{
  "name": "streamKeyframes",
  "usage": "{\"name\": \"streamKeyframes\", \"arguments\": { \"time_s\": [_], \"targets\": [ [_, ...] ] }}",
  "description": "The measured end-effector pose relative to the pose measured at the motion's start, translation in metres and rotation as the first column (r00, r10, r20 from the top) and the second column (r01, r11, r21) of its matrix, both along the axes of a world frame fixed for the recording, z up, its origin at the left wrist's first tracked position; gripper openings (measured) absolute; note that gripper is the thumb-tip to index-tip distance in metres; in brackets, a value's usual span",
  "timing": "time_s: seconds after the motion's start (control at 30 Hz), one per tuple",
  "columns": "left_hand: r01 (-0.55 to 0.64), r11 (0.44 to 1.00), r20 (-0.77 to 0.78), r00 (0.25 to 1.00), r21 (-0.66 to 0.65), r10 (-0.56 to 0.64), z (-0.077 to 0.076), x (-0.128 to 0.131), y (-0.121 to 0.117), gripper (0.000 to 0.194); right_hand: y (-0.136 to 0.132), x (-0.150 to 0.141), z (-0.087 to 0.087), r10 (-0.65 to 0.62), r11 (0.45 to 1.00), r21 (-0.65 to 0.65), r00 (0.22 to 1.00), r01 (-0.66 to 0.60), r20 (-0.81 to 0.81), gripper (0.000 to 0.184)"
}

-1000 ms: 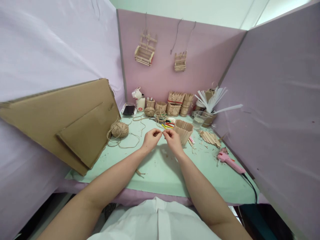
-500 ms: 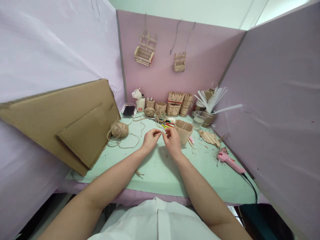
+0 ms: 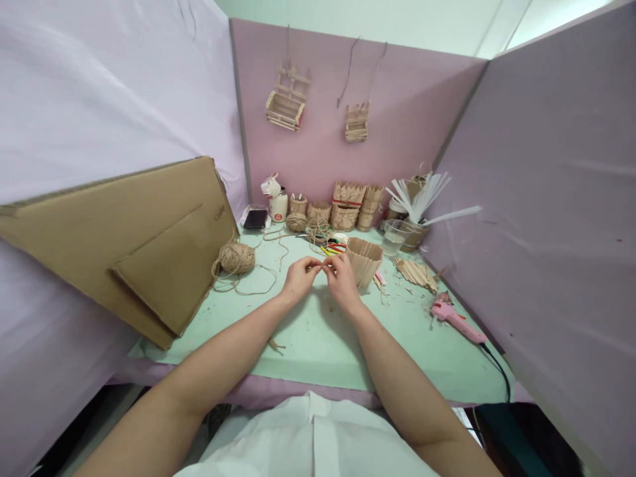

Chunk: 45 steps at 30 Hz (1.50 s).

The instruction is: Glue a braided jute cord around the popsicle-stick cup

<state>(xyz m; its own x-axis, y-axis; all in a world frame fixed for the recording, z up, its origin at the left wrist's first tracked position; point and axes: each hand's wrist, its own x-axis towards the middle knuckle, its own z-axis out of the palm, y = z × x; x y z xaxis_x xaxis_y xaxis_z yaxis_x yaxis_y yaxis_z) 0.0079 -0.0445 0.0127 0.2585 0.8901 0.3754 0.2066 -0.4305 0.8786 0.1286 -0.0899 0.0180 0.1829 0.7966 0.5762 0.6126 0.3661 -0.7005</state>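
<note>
My left hand (image 3: 299,279) and my right hand (image 3: 342,279) meet above the middle of the green table (image 3: 318,344). Both pinch a small piece of twine (image 3: 319,266) between their fingertips; the piece is too small to make out well. Right behind my right hand stands a cup made of wooden sticks (image 3: 364,258). A ball of jute twine (image 3: 237,258) lies to the left, with loose strands trailing over the table.
Cardboard sheets (image 3: 144,245) lean at the left. A pink glue gun (image 3: 454,318) lies at the right, loose wooden sticks (image 3: 417,273) beside it. Finished stick cups (image 3: 354,205), a plastic cup (image 3: 395,237), a phone (image 3: 256,218) and coloured pens (image 3: 334,248) crowd the back.
The hands have stayed together above the table's middle. The fingers shifted slightly on the twine, and the right hand drew a little closer to the left.
</note>
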Motion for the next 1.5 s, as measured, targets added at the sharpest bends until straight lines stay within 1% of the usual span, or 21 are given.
{"name": "streamKeyframes", "arguments": {
  "time_s": [0.1, 0.23, 0.33, 0.4, 0.5, 0.6, 0.7, 0.97, 1.13, 1.2, 1.27, 1.37, 1.43, 1.5],
  "targets": [
    [0.025, 0.999, 0.037, 0.999, -0.036, -0.023, -0.003, 0.001, 0.004, 0.008, 0.003, 0.002, 0.000, 0.038, 0.998, -0.051, 0.992, -0.044, -0.122, 0.008],
    [0.039, 0.996, 0.077, 0.996, -0.076, -0.033, -0.004, 0.001, 0.007, 0.007, 0.005, 0.002, -0.002, 0.075, 0.988, -0.107, 0.951, -0.112, -0.301, 0.013],
    [0.050, 0.994, 0.100, 0.994, -0.092, -0.040, -0.004, 0.000, 0.006, 0.007, 0.004, -0.001, -0.002, 0.089, 0.972, -0.153, 0.883, -0.178, -0.460, 0.016],
    [0.065, 0.993, 0.114, 0.992, -0.098, -0.053, -0.002, 0.000, 0.004, 0.008, 0.003, -0.003, 0.000, 0.076, 0.961, -0.182, 0.829, -0.209, -0.554, 0.018],
    [0.097, 0.992, 0.134, 0.987, -0.086, -0.085, 0.000, 0.001, 0.000, 0.011, 0.001, -0.003, 0.004, 0.025, 0.957, -0.209, 0.778, -0.200, -0.628, 0.020],
    [0.115, 0.991, 0.137, 0.985, -0.062, -0.106, 0.002, 0.002, -0.003, 0.012, 0.002, -0.003, 0.005, -0.009, 0.961, -0.215, 0.755, -0.175, -0.655, 0.021],
    [0.110, 0.992, 0.140, 0.985, -0.059, -0.101, 0.003, 0.002, -0.004, 0.014, 0.003, -0.003, 0.005, 0.000, 0.968, -0.190, 0.755, -0.165, -0.656, 0.022],
    [0.097, 0.991, 0.172, 0.982, -0.093, -0.080, 0.003, 0.000, -0.002, 0.019, 0.004, -0.004, 0.001, -0.011, 0.987, -0.140, 0.833, -0.081, -0.554, 0.022],
    [0.106, 0.982, 0.251, 0.966, -0.157, -0.065, 0.005, 0.000, -0.002, 0.016, 0.006, -0.004, -0.001, -0.018, 0.990, -0.129, 0.835, -0.063, -0.550, 0.022],
    [0.113, 0.968, 0.296, 0.954, -0.223, -0.043, 0.005, 0.001, -0.002, 0.015, 0.006, -0.004, -0.001, -0.019, 0.989, -0.133, 0.828, -0.067, -0.560, 0.024],
    [0.148, 0.939, 0.353, 0.935, -0.310, -0.031, 0.007, 0.001, -0.003, 0.015, 0.005, -0.005, 0.000, -0.016, 0.985, -0.146, 0.807, -0.088, -0.590, 0.025],
    [0.286, 0.864, 0.489, 0.870, -0.414, -0.054, 0.009, 0.001, -0.004, 0.018, 0.004, -0.006, 0.002, -0.008, 0.975, -0.168, 0.738, -0.144, -0.675, 0.027],
    [0.382, 0.812, 0.567, 0.820, -0.442, -0.078, 0.010, 0.001, -0.004, 0.021, 0.003, -0.007, 0.003, -0.004, 0.967, -0.177, 0.688, -0.182, -0.725, 0.028],
    [0.437, 0.782, 0.600, 0.794, -0.445, -0.103, 0.010, 0.001, -0.004, 0.024, 0.003, -0.006, 0.004, -0.002, 0.963, -0.181, 0.670, -0.197, -0.743, 0.028]
  ]
}}
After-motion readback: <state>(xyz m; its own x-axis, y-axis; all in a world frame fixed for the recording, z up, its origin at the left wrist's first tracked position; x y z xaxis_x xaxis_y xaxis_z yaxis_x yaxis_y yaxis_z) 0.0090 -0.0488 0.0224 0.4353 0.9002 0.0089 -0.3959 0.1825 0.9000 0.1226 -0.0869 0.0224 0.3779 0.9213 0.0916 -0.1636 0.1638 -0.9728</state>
